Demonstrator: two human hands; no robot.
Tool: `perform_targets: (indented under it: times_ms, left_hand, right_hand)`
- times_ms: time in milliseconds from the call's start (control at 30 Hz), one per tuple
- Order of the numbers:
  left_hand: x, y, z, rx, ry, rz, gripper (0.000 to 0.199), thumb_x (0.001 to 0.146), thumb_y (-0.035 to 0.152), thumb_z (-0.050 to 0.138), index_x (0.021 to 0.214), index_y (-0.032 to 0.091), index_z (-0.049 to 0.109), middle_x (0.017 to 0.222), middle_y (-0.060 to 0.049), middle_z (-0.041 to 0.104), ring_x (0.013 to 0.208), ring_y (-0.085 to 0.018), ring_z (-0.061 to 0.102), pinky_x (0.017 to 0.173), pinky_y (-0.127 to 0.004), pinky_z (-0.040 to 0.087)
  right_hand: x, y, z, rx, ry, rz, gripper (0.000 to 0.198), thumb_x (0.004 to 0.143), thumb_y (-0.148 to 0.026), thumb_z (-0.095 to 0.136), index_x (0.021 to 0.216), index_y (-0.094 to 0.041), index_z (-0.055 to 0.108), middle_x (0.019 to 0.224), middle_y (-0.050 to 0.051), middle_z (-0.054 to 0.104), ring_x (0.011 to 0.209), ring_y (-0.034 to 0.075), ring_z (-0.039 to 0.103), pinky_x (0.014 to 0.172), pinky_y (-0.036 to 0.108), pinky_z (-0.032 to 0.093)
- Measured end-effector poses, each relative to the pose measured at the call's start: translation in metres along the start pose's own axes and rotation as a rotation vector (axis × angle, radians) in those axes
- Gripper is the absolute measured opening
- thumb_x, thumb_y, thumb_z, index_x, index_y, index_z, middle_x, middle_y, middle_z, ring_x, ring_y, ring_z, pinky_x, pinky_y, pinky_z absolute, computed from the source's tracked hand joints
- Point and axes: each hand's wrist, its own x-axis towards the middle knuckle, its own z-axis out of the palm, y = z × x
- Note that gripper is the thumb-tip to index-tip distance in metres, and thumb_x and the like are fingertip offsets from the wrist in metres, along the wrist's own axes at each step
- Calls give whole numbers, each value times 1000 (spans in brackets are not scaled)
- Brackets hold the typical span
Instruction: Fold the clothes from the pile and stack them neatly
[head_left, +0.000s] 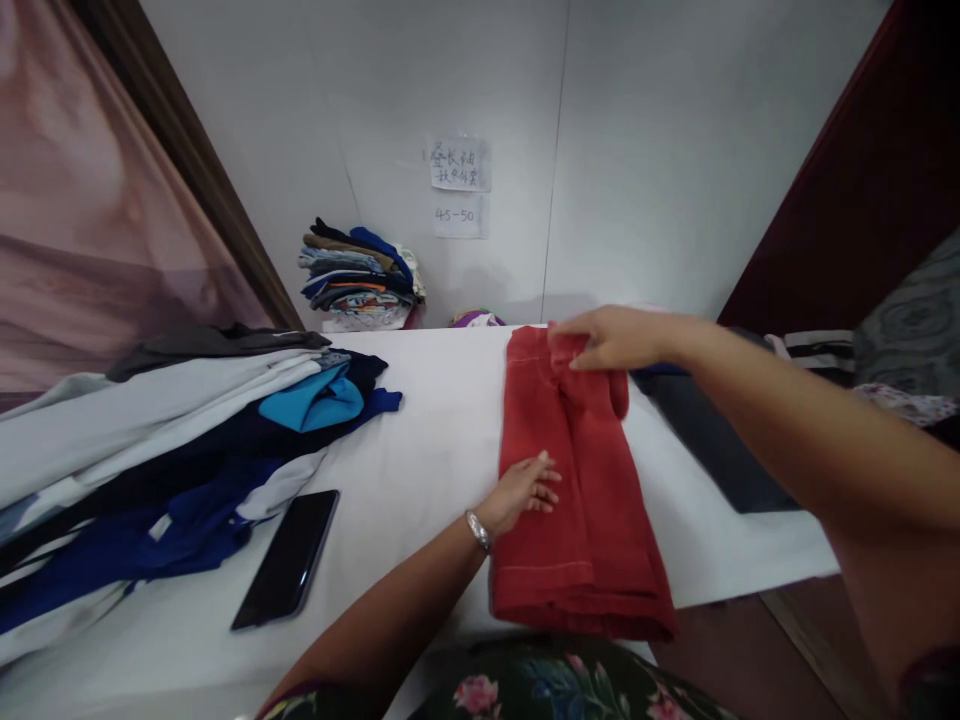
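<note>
A red garment [540, 430] with pale stitching lies folded lengthwise on the white-covered table, its near end by my body. Its exact kind is not plain from the folds. My left hand [523, 495], with a silver bangle at the wrist and a ring on one finger, rests on the garment's left half, fingers apart. At the far end, my right hand [604, 338] pinches the red cloth near its upper right corner. Some of the cloth there is bunched and partly hidden by the fingers.
A loose heap of clothes [187, 440] and a black phone [289, 560] lie on the left. Against the wall stands a folded stack [360, 275]. Dark folded cloth [712, 440] lies on the right, partly behind my forearm. Paper signs [460, 165] hang on the wall.
</note>
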Motion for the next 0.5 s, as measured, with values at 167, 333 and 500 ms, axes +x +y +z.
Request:
perform_targets:
  times_ms: [167, 333, 500]
  left_hand:
    - [8, 16, -14, -419, 46, -19, 54, 94, 57, 33, 115, 12, 55, 110, -14, 65, 80, -16, 66, 78, -31, 53]
    - [9, 14, -15, -417, 20, -96, 53, 90, 56, 45, 117, 12, 59, 103, -11, 70, 93, -22, 68, 85, -33, 53]
    - [6, 17, -13, -429, 26, -186, 52, 85, 54, 54, 109, 9, 63, 79, -10, 73, 79, -24, 71, 78, -34, 56]
  right_hand:
    - [-40, -36, 106, -407, -358, -54, 21, 71, -10, 63, 87, -21, 71, 88, 7, 69, 78, 22, 62, 67, 31, 41]
    - [-57, -31, 161, -314, -667, -124, 19, 78, -23, 66, 96, -18, 69, 87, 6, 68, 73, 18, 59, 60, 27, 37]
    - [-58, -10, 159, 87, -677, -135, 23, 85, -32, 62, 102, -17, 68, 87, 2, 68, 70, 12, 57, 65, 24, 43]
